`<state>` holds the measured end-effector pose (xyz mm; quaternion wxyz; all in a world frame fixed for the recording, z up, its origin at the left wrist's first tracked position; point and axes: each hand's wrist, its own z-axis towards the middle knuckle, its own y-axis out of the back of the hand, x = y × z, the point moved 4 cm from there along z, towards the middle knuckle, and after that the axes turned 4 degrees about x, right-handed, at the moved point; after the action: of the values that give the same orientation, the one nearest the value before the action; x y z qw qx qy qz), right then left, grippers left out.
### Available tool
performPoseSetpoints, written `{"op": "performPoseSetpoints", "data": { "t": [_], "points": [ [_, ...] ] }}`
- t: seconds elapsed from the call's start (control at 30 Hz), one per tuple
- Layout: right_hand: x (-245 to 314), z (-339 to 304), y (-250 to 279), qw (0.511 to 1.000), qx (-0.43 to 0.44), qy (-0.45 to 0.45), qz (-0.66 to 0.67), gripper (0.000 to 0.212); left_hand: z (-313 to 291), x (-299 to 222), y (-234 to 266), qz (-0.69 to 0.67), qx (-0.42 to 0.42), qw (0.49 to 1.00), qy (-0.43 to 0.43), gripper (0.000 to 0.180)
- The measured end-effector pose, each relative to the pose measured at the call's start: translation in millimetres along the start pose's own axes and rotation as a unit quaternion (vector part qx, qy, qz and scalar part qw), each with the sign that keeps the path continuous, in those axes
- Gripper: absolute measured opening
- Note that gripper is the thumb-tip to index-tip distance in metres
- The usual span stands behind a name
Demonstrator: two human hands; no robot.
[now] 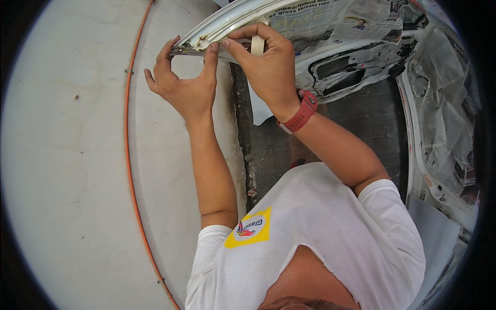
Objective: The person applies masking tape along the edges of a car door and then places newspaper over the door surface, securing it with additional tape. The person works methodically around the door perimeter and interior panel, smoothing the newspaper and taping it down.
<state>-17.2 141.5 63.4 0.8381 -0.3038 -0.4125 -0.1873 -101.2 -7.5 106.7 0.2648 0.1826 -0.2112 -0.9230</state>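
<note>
Both my arms reach up to the edge of a white car door, its window masked with newspaper. My left hand is open, thumb and fingers spread wide, with the fingertips and thumb tip against the door's edge near its pointed corner. Close by on the right, my right hand is closed around a roll of masking tape, its thumb and forefinger tips near the left thumb at the edge. Whether a strip of tape runs between the hands is too small to tell.
An orange hose runs down the pale floor on the left. Below the door lies dark, rough ground. At right, the car's body opening is covered with clear plastic sheeting and newspaper. A red watch is on my right wrist.
</note>
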Motion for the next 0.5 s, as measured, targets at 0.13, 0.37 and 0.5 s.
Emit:
{"op": "performPoseSetpoints", "data": {
  "t": [0.13, 0.37, 0.5],
  "points": [
    [0.7, -3.9, 4.9, 1.0, 0.009, -0.018, 0.002, 0.012, 1.6, -4.2, 1.6, -0.019, 0.007, 1.0, 0.023, 0.074],
    [-1.0, -8.4, 6.4, 0.998, -0.017, -0.016, 0.06, 0.009, -0.3, -5.2, 2.7, -0.012, 0.01, 0.999, 0.034, 0.071],
    [-4.6, -8.2, 12.2, 0.997, -0.02, -0.017, 0.07, 0.012, -0.8, 0.1, 0.2, -0.035, 0.0, 0.998, 0.049, 0.071]
  ]
}}
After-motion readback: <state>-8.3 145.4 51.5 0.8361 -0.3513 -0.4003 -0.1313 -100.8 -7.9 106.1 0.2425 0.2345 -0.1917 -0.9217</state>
